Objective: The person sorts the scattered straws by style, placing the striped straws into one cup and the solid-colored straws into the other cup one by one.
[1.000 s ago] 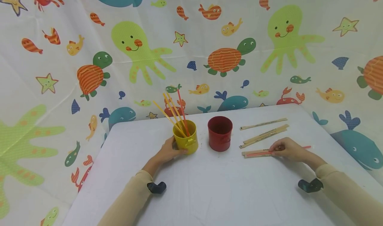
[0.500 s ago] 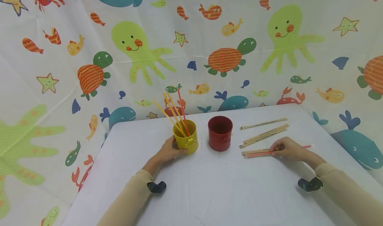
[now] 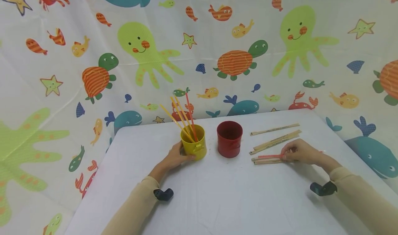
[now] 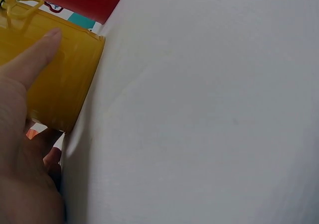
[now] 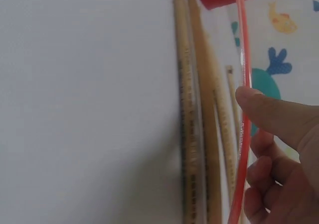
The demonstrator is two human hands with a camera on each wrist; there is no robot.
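Note:
My left hand (image 3: 178, 156) grips the side of a small yellow bucket (image 3: 199, 152), which stands upright. In the left wrist view its thumb lies along the wall of the bucket (image 4: 70, 69). Several yellow straws (image 3: 174, 116) and a red one lean out of the top. On the right, my right hand (image 3: 301, 152) pinches a red straw (image 3: 268, 156) between thumb and fingers. The right wrist view shows this straw (image 5: 243, 144) in what looks like a clear sleeve, raised off the slim brown paper packets (image 5: 188, 134). Several such packets (image 3: 275, 142) with printed text lie on the table.
A red bucket (image 3: 229, 148) stands upright between the yellow bucket and the packets; no contents show above its rim. A white cloth covers the table (image 3: 233, 197). Behind it hangs a curtain (image 3: 202, 24) printed with sea animals.
My right hand has lifted the red straw slightly off the paper packets, and its left end sits higher in view. My left hand and the yellow bucket have stayed in place.

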